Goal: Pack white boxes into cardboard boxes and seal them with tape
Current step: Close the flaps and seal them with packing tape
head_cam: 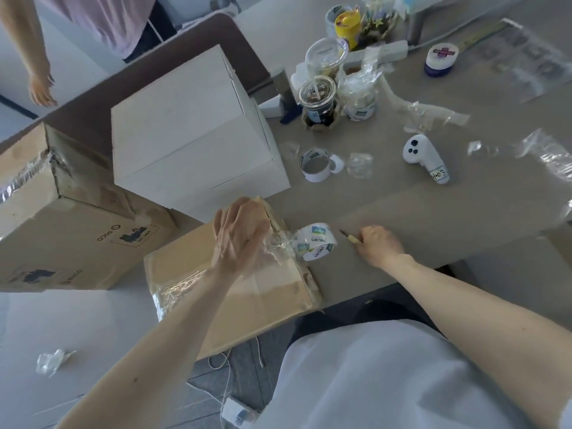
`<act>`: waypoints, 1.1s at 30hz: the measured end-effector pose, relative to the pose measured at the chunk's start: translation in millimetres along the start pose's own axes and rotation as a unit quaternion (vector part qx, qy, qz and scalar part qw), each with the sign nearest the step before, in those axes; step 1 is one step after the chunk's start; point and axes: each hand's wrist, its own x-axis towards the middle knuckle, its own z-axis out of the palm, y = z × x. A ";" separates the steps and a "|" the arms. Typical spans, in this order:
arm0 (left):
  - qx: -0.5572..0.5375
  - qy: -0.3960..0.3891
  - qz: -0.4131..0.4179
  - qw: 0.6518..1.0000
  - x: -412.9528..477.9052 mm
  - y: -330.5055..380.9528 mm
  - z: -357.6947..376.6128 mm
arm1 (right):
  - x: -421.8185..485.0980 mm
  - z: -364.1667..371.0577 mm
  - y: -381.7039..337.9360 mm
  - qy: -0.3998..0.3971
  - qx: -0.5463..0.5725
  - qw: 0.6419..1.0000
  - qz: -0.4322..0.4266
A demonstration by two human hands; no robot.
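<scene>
Sealing is under way: the left hand (240,233) is pressing straight, flat fingers onto the taped top of the closed brown cardboard box (235,305), with the white-labelled roll of clear tape (315,243) hanging by a strip just past its fingertips. The right hand (380,244) is gripping a small yellow-handled blade (349,237), which next probably needs bringing across to cut that strip. The large white cardboard box (192,134) is standing beyond the left fingers.

One wide-angle view, worn on the person's head, looks forward and steeply down from close above the near edge of the flat grey-brown counter (433,212). The wearer's two bare forearms (464,305) reach in from the bottom edge; the counter's far end fills the top right.
</scene>
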 end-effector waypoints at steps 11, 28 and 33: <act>0.041 -0.348 -0.019 0.936 98.5 42.8 17.0 | -52.8 -49.5 -8.3 0.084 0.331 0.940 0.016; 0.016 -0.561 0.226 0.797 129.2 48.1 78.0 | -142.4 -62.0 -77.9 0.098 0.406 0.909 0.012; -0.063 -0.555 0.166 0.813 128.0 49.9 74.2 | -137.3 -47.8 -101.2 0.187 0.315 0.930 0.014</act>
